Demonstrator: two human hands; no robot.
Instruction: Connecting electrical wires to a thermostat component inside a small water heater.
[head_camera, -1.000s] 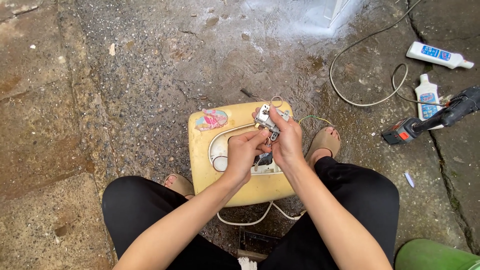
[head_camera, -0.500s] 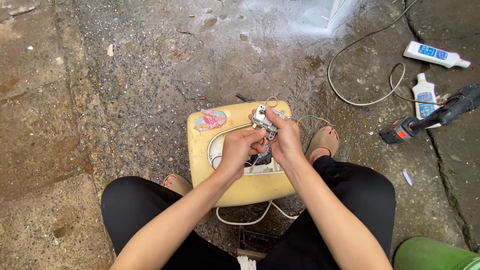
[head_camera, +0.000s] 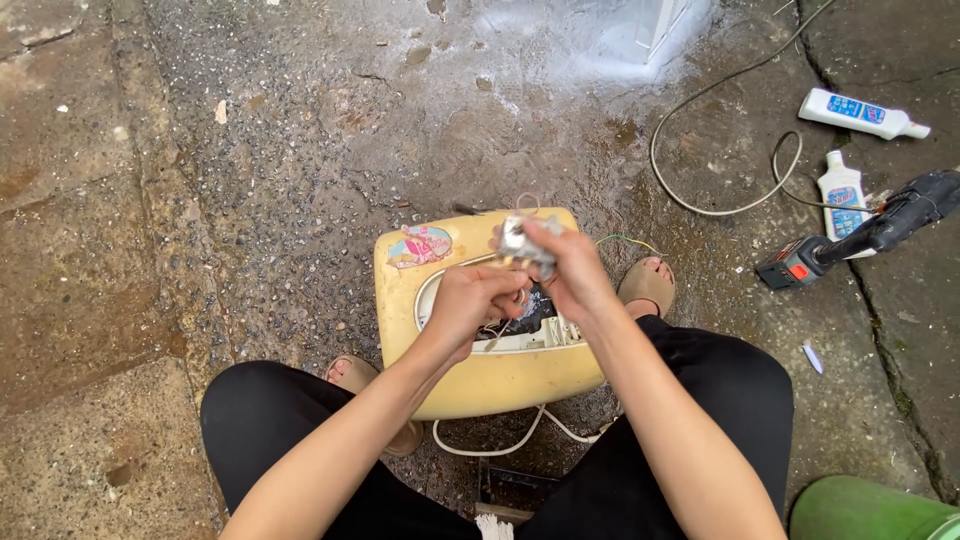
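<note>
A yellowed plastic appliance housing (head_camera: 455, 380) lies on the wet ground between my knees, with an oval opening showing wires inside. My right hand (head_camera: 570, 275) holds a small grey metal part (head_camera: 522, 243) above that opening. My left hand (head_camera: 475, 300) is closed just beside it, fingers pinched at the wires under the part; what it grips is too small to tell. A pink round sticker (head_camera: 420, 245) sits on the housing's top left corner. White cable (head_camera: 500, 440) runs out from under the housing.
A power drill (head_camera: 860, 240) lies at the right, with two white plastic bottles (head_camera: 860, 112) (head_camera: 842, 195) and a looping cable (head_camera: 720, 150) near it. A green container rim (head_camera: 870, 510) shows at the bottom right. My sandalled feet (head_camera: 648, 283) flank the housing.
Both hands have stayed over the housing's opening; the right hand has shifted the grey part slightly and the view has drifted a little.
</note>
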